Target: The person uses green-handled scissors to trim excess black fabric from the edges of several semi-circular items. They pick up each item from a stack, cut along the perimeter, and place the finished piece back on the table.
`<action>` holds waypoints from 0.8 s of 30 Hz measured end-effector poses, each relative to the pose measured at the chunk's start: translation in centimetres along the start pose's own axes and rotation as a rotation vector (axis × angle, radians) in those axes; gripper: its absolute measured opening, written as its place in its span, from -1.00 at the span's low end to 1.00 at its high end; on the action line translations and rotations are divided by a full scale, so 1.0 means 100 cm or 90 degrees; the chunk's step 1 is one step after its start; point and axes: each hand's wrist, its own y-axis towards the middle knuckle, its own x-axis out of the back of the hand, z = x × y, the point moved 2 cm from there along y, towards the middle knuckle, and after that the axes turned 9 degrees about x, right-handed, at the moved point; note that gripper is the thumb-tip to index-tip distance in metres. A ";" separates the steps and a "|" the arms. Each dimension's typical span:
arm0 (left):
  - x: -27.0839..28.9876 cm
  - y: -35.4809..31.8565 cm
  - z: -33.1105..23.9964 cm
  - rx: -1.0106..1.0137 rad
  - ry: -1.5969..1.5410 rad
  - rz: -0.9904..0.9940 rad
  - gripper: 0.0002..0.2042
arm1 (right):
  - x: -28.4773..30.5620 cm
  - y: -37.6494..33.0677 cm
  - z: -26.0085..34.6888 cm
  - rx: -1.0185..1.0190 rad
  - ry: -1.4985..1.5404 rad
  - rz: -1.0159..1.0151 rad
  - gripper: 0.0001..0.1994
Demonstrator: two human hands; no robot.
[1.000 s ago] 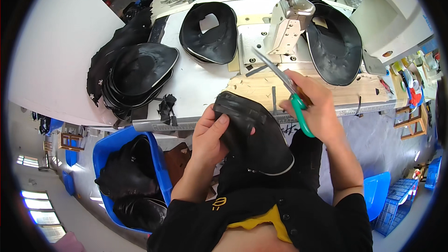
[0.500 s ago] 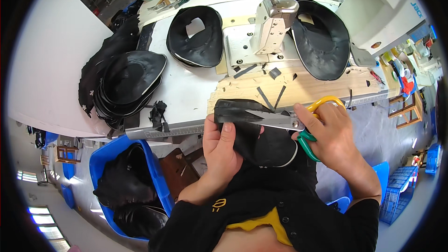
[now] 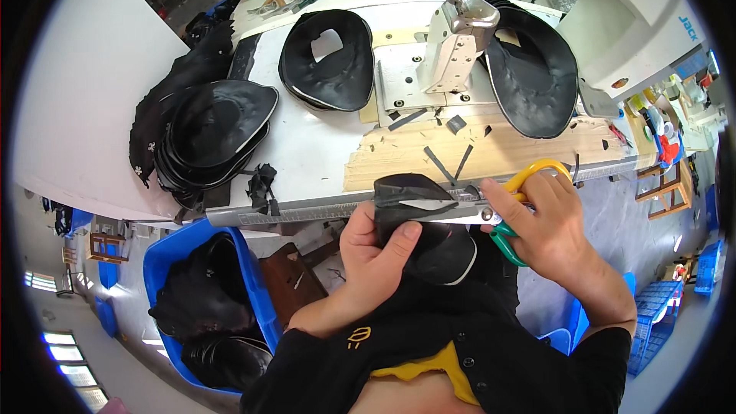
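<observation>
My left hand (image 3: 376, 257) pinches a curved black leather shoe upper (image 3: 443, 254) between thumb and fingers, just in front of the table edge. A pale line runs along the upper's lower rim. My right hand (image 3: 548, 222) is closed round scissors (image 3: 479, 215) with one yellow and one green handle loop. Their long metal blades point left and lie across the upper, close to its top edge. How far the blades are apart is hard to tell. The left fingertips are hidden behind the leather.
A sewing machine post (image 3: 452, 54) stands beyond my hands. Stacked black uppers lie left (image 3: 218, 126), centre (image 3: 330, 69) and right (image 3: 537, 84). Leather strips (image 3: 438, 164) and a crumpled scrap (image 3: 262, 188) lie near the ruler edge (image 3: 307, 213). A blue bin (image 3: 259, 284) holds black pieces.
My left hand and the upper have shifted right and slightly down, toward the scissors' pivot. The upper now looks turned and more folded. The right hand stays nearly in place on the scissors.
</observation>
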 end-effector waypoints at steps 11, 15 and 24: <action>-0.005 -0.005 -0.008 -0.036 0.155 0.030 -0.89 | 0.008 0.006 -0.005 0.023 0.041 0.036 -0.48; -0.004 -0.004 -0.011 -0.031 0.206 0.029 -0.87 | 0.005 0.003 -0.003 0.016 0.059 0.057 -0.49; 0.006 0.001 0.005 0.014 0.134 0.073 -0.90 | -0.010 -0.013 -0.002 -0.182 0.496 0.191 -0.49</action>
